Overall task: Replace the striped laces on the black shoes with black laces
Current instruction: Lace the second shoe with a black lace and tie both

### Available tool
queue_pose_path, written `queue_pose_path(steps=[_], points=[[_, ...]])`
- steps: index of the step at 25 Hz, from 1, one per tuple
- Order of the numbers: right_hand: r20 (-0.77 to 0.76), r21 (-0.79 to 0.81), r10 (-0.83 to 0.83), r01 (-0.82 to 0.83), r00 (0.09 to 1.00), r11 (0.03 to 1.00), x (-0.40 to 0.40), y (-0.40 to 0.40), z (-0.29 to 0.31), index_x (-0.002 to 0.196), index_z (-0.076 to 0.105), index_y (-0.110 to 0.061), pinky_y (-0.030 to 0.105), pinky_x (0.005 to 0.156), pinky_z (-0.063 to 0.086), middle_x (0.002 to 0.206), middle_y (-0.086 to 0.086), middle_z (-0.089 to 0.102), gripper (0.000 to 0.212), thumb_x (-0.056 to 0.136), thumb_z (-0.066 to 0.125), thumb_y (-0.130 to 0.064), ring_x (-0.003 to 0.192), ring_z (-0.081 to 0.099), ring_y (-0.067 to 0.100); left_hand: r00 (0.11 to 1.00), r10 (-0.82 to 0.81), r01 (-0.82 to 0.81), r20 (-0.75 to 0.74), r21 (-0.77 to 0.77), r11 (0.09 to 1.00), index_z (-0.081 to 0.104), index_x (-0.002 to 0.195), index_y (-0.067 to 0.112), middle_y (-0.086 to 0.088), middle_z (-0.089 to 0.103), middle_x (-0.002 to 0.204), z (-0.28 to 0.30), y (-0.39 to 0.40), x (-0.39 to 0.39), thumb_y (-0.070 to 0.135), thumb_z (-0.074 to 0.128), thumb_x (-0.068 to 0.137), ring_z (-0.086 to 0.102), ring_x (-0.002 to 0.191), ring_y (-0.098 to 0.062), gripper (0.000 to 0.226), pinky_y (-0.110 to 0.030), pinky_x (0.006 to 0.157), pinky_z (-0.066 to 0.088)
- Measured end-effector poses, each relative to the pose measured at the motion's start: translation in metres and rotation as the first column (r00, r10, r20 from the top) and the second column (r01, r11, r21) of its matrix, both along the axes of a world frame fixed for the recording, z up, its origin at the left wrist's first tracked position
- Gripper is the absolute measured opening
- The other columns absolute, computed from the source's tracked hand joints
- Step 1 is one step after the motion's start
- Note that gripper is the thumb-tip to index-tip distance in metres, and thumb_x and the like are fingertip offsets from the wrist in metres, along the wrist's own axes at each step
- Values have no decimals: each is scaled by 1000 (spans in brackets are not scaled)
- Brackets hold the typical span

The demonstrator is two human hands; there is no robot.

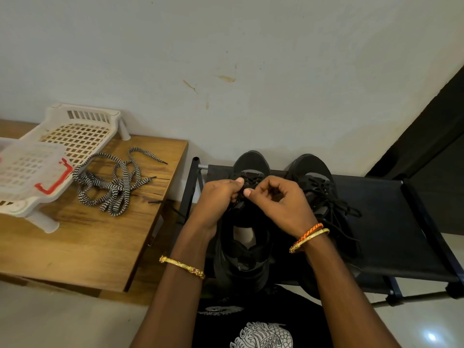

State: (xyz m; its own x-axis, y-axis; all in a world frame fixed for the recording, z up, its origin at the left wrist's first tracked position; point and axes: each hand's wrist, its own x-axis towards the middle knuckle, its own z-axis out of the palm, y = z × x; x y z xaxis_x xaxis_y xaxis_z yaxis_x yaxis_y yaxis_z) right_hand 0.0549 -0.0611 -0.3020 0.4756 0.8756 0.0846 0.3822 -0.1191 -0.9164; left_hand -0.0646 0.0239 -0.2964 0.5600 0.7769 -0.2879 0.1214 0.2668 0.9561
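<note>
Currently: left hand (218, 197) and right hand (277, 202) both pinching black lace (247, 183) on left black shoe (247, 222); striped laces (113, 182) lying at table (88, 242) far edge.

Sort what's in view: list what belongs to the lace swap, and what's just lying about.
Job:
- left black shoe, worked on by left hand and right hand
- right black shoe, black lace fitted
- removed black-and-white striped laces

Lying about:
- two white plastic lattice trays
- wooden table
- black fabric rack
</note>
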Motion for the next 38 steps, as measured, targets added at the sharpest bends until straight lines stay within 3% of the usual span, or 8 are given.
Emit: queue_pose_path(steps=[9,14,16,19,22,31,35,38], points=[[125,52,9,-15,992,999,3,-4,1,74,63,-8,11,60,38,72,2,57,15,85,68,-17,63,47,5,999,-5,0,-47,-104,995,64,66,14,6,61,59,-4,5,-1,32,62,88,61,65,-9,28,-24,63,45],[-117,100,14,-2,993,995,5,-7,10,70,54,-7,14,64,40,92,-1,50,19,88,59,-2,73,47,5,998,68,-69,-11,-164,984,74,80,14,4,69,63,-3,5,5,27,60,91,66,57,-5,22,-15,46,48],[-267,174,99,-53,959,983,3,-10,14,72,51,-8,17,59,43,103,3,55,22,91,51,3,75,51,7,991,133,-134,-19,-97,986,74,82,11,-2,73,70,-8,4,11,24,62,91,69,65,-10,20,-17,52,51],[-433,145,146,-92,889,985,1,-16,17,76,46,-7,20,49,44,83,7,63,23,97,40,-1,62,58,10,974,213,-208,-74,71,976,73,77,16,-4,73,81,-16,4,16,25,63,90,68,83,-16,19,-26,74,55],[-439,-29,50,-70,897,997,-2,-24,18,76,44,-8,20,43,42,71,2,58,24,100,39,-7,48,52,7,953,251,-207,-170,238,949,69,69,27,10,68,75,-21,4,18,32,62,90,64,80,-7,23,-13,65,47],[-519,-196,-111,8,847,981,-12,-28,18,70,40,-12,23,42,40,68,0,56,30,100,42,-11,37,33,5,921,314,-224,-231,346,911,73,79,21,5,68,79,-33,4,22,37,62,90,61,80,-9,22,-21,67,43],[-297,-128,-230,200,927,971,-13,-30,11,65,53,-12,25,47,40,69,6,63,30,93,55,-23,46,42,10,958,236,-154,-164,402,903,70,91,22,8,67,71,-29,5,12,38,57,93,66,83,-14,20,-35,85,51],[-17,109,-420,420,907,901,-9,-28,7,85,64,-23,24,67,47,85,-5,62,9,89,59,-17,71,54,12,964,208,-105,-165,484,869,58,107,31,10,67,72,-29,2,-1,46,49,94,65,89,-13,22,-52,98,42]])
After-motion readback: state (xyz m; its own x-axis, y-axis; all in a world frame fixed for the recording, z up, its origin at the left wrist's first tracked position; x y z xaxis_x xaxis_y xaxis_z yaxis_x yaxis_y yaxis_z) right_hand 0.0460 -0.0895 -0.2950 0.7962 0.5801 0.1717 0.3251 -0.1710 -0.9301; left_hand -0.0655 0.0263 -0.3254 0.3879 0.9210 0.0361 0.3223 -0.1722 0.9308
